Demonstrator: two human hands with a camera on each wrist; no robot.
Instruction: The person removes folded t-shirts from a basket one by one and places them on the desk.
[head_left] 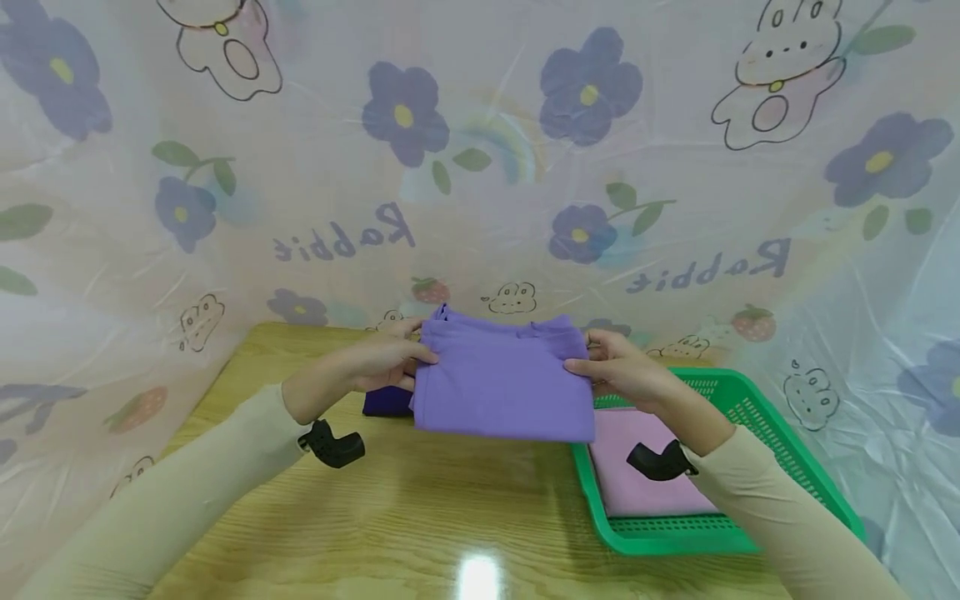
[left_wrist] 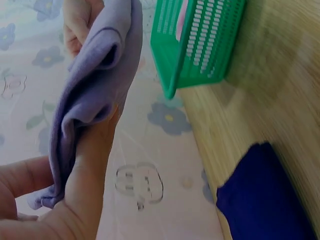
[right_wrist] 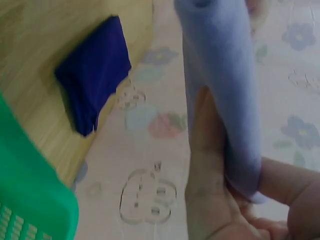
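Aloft, a person's left hand [head_left: 382, 358] and right hand [head_left: 628, 367] pinch a lilac cloth [head_left: 504, 385] above a table [head_left: 375, 500], navy cloth [head_left: 387, 402] near its far edge, basket [head_left: 675, 547] toward its right.

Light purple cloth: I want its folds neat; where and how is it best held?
Pinch the light purple cloth by its left and right edges, one hand from each side; it is folded into a layered rectangle, so squeezing the layers should secure them.

head: navy cloth [head_left: 388, 403] partly behind lilac cloth [head_left: 502, 383] | wrists: green basket [head_left: 678, 546] cut off
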